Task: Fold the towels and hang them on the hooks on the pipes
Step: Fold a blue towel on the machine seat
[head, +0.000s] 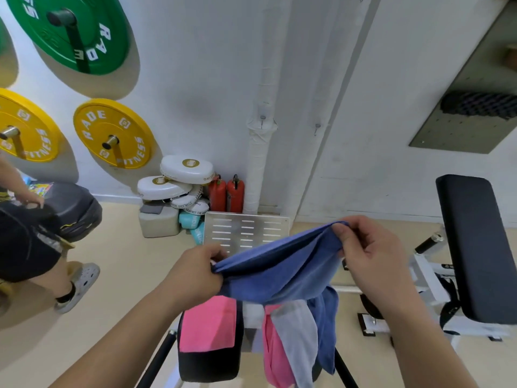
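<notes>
Head view, both hands pinching blue towel [279,264]

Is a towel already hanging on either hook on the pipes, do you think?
No, both hooks are bare; the hands hold the blue towel.

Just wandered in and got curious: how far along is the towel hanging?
Early on. Both hooks on the white pipes are bare. The left hand and right hand stretch a blue towel, mid-fold. Pink, grey and blue towels wait on the bench below.
</notes>
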Demonstrator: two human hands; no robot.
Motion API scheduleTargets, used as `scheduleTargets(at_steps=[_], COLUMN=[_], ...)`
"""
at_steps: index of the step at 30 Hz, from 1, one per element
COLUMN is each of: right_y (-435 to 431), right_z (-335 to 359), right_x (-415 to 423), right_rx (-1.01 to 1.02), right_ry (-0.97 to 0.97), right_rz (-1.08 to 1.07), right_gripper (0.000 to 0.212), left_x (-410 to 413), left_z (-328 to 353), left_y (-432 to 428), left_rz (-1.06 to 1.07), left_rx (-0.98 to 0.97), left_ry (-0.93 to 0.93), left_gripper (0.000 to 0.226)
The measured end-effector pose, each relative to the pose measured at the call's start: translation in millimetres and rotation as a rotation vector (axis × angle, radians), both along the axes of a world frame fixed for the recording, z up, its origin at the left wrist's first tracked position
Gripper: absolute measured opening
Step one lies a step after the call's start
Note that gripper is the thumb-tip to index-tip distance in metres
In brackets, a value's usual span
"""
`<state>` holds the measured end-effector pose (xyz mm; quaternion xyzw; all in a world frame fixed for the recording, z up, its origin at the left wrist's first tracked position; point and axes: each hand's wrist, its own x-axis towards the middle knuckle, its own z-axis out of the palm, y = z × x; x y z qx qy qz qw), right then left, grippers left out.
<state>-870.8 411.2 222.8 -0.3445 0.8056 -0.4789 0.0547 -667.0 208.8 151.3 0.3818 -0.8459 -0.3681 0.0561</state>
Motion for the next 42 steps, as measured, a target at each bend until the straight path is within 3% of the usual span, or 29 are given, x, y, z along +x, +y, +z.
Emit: scheduleTargets(at_steps=[5, 8, 12, 18, 25, 27, 29, 32, 35, 38, 42], right_y=[13, 17, 20, 22, 28, 34, 39, 45, 51, 52, 46], right_z=[-10, -22, -31, -37, -45, -43, -41, -39, -35, -35, -42], right_x=[-36, -42, -41, -48, -60, -66, -70, -75, -77, -82, -87], right_rx=[0.022, 0.056, -0.081, -0.215, -0.169, -0.162, -0.144, -0.116, -0.132, -0.109, -0.023], right_ry=[-0.053, -0.101, -0.238, -0.374, -0.346, -0.322, -0.311, -0.309, -0.312, -0.298, -0.287], right_rz=[-0.138, -0.143, -0.157, -0.225, -0.251, -0.225, -0.186, -0.164, -0.150, -0.155, -0.163], right_gripper=[0.013, 0.013, 0.016, 0.014, 0.015, 0.016, 0.017, 0.013, 0.014, 0.015, 0.022], left_x=[-8, -21, -36, -40, -54, -57, -57, -51, -43, -38, -46], left_z=[0, 16, 39, 39, 43, 49, 60, 73, 83, 90, 84], left_y=[-13, -24, -29, -32, -13, -13, -17, -21, -23, -26, -19], left_rz=[0.269, 0.374, 0.373, 0.232, -0.034, 0.047, 0.181, 0.121, -0.073, -0.205, -0.246], left_rx=[0.407, 0.374, 0.179, 0.171, 0.023, 0.070, 0.236, 0.371, 0.337, 0.353, 0.114], left_ry=[0.087, 0.151, 0.179, 0.088, -0.149, -0.099, 0.004, -0.096, -0.154, 0.037, 0.058], left_gripper=[0.013, 0.011, 0.013, 0.005, 0.027, 0.026, 0.023, 0.011, 0.014, 0.023, 0.039])
